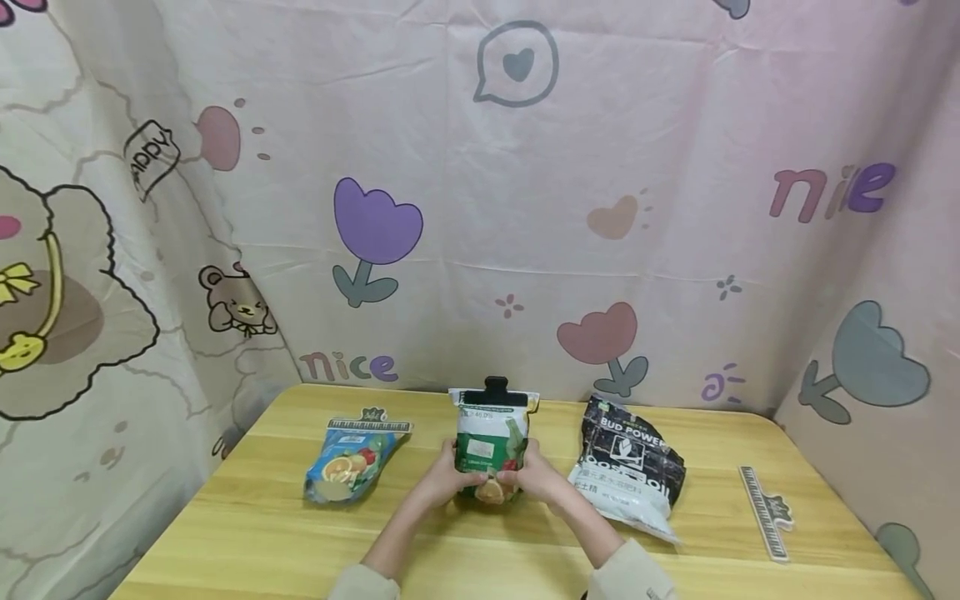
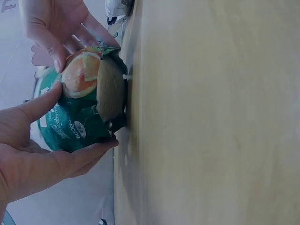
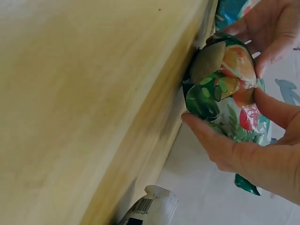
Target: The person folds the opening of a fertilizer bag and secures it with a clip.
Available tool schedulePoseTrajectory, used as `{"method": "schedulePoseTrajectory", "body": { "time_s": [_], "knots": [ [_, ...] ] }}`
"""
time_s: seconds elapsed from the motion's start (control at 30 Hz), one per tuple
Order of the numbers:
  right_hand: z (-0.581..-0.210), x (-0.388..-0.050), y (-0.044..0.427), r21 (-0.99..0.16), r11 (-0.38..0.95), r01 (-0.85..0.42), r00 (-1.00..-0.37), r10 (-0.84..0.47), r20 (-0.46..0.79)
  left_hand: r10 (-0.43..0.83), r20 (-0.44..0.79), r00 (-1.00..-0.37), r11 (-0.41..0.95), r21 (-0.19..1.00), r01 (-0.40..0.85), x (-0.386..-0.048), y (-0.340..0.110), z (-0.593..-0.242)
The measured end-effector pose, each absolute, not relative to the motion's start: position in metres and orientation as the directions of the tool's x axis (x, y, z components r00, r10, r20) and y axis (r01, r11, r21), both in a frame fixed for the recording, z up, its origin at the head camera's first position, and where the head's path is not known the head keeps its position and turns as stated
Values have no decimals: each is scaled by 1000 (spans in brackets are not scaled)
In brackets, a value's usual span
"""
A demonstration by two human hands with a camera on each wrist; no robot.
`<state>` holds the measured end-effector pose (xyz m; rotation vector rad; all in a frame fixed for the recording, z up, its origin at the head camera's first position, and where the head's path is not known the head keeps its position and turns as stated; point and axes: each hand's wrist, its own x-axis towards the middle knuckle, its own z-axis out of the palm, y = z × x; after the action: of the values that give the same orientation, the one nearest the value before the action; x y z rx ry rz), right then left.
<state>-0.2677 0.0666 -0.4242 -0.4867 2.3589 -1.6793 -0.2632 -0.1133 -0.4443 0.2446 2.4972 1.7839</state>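
A green and white printed bag point(image 1: 491, 429) with fruit pictures stands upright at the table's middle, a black clip point(image 1: 495, 393) across its top. My left hand point(image 1: 447, 483) grips one side of it and my right hand point(image 1: 536, 477) the other, thumbs on the front. From the left wrist view, the left hand point(image 2: 47, 157) has its thumb on the bag's green face and its fingers along the side. In the right wrist view the right hand point(image 3: 248, 150) holds the bag point(image 3: 229, 89) likewise. Whether its base touches the table cannot be told.
To the left lies a blue fruit-printed bag point(image 1: 348, 467) with a ruler-like clip point(image 1: 367, 425) along its top. A black and white bag point(image 1: 628, 471) lies to the right. Farther right is a loose ruler-like clip point(image 1: 765, 517). Printed curtains hang behind the wooden table point(image 1: 255, 517).
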Motion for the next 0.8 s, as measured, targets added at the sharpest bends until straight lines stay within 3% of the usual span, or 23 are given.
{"method": "schedulePoseTrajectory", "body": {
  "time_s": [0.27, 0.5, 0.8],
  "knots": [
    [-427, -265, 65, -983, 185, -5, -890, -449, -80, 264, 102, -959, 292, 939, 180, -255, -116, -442],
    [-431, -262, 63, -988, 139, 67, -843, -522, -130, 260, -6, -966, 415, 904, 106, -247, -124, -439],
    [-435, -263, 61, -981, 160, 112, -838, -515, -179, 268, -37, -963, 448, 889, 91, -248, -130, -441]
  ]
}}
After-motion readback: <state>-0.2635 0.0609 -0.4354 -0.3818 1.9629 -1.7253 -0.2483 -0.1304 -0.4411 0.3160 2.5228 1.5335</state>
